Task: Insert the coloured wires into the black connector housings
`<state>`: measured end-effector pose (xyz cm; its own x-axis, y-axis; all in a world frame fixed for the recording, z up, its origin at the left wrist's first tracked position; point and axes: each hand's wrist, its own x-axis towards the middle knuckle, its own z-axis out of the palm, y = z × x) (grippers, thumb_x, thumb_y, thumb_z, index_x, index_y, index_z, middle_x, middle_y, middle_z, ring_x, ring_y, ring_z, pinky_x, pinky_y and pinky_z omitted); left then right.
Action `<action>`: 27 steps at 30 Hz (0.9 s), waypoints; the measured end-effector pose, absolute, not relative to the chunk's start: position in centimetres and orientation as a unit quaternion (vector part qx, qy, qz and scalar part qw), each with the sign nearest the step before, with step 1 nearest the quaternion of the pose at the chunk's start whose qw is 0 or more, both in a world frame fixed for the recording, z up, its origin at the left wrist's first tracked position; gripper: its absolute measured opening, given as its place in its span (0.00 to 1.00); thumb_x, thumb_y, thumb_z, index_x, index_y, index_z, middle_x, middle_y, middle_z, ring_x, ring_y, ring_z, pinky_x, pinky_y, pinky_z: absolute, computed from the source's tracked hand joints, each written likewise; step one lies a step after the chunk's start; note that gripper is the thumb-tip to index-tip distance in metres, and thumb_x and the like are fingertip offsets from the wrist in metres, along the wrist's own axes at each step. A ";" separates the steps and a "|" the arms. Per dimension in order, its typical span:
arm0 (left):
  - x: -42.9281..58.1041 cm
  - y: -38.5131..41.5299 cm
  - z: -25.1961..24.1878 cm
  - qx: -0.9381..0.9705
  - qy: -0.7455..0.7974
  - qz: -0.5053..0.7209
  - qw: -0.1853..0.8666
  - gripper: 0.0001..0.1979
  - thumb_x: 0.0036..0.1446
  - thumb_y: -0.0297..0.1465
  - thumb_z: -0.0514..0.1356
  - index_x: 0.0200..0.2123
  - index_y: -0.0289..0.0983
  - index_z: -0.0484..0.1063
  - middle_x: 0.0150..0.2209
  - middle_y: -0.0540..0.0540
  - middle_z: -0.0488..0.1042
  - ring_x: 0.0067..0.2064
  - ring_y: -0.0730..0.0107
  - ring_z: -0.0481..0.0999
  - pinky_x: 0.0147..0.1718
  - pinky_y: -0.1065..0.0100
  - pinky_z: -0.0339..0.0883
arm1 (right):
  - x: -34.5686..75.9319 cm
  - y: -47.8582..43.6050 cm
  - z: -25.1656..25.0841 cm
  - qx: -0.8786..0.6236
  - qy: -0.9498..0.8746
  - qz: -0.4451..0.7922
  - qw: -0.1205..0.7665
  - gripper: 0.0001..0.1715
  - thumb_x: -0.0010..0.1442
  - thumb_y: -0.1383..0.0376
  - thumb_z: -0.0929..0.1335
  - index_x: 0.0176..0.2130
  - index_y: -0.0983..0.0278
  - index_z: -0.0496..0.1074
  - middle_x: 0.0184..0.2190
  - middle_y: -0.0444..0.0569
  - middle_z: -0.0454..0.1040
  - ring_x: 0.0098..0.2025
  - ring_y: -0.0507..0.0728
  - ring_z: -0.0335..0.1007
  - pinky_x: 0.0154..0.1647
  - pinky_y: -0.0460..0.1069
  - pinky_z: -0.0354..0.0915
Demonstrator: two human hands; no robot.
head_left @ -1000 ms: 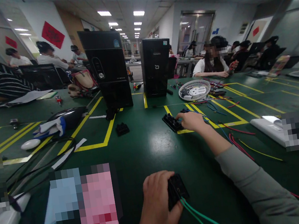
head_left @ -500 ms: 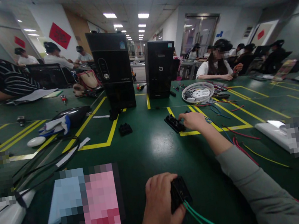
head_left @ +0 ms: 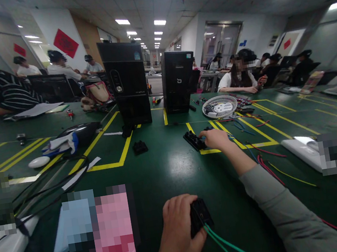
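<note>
My left hand (head_left: pixel 182 228) is wrapped round a small black terminal block (head_left: pixel 202 213) near the front of the table. Two green wires (head_left: pixel 225 240) run out of the block toward the lower right. Farther out, my right hand (head_left: pixel 217 138) has its fingers bent and drawn together at a group of black block-like parts (head_left: pixel 192 140). Whether its fingertips grip one of these parts is too small to tell. Another black part (head_left: pixel 140 147) lies on the table to the left of that group.
Two black computer towers (head_left: pixel 126 81) (head_left: pixel 178 81) stand at the back. A white basket (head_left: pixel 220 111) with parts sits at the right, near loose coloured wires (head_left: pixel 271 167). Phone-like pink (head_left: pixel 114 228) and blue (head_left: pixel 75 221) items lie at the left. Co-workers sit around the room.
The whole view has shifted slightly. My left hand keeps its hold on the black terminal block, and my right hand stays at the black parts with little visible movement.
</note>
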<state>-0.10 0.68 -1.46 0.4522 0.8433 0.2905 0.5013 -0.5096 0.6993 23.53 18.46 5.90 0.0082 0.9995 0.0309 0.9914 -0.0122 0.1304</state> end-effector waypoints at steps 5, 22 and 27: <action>-0.2 0.6 -1.3 0.807 0.414 0.320 0.274 0.25 0.47 0.25 0.61 0.50 0.42 0.62 0.48 0.44 0.69 0.50 0.54 0.66 0.51 0.49 0.55 | 23.9 17.3 7.9 0.679 0.723 0.113 -0.057 0.22 0.59 0.66 0.61 0.53 0.59 0.70 0.50 0.52 0.70 0.51 0.61 0.65 0.49 0.51 0.60; -0.1 0.6 -1.5 0.806 0.422 0.325 0.260 0.24 0.47 0.25 0.61 0.49 0.40 0.63 0.47 0.44 0.70 0.50 0.54 0.67 0.51 0.50 0.55 | 20.7 -0.8 3.2 0.409 0.714 -0.559 -0.102 0.29 0.63 0.47 0.60 0.33 0.70 0.73 0.22 0.45 0.71 0.19 0.46 0.61 0.20 0.40 0.57; -0.1 0.7 -1.8 0.810 0.420 0.324 0.252 0.25 0.46 0.25 0.61 0.50 0.40 0.62 0.47 0.44 0.70 0.50 0.54 0.67 0.51 0.49 0.55 | 20.3 -1.0 2.6 0.397 0.624 -0.663 -0.114 0.27 0.60 0.49 0.63 0.38 0.70 0.75 0.20 0.43 0.70 0.16 0.44 0.57 0.17 0.39 0.54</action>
<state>-0.08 0.71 -1.78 0.4373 0.8431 0.3129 0.5173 -0.5205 0.6794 20.34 -0.99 2.57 -0.6581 0.6471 -0.3849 0.3454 -0.1948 -0.9180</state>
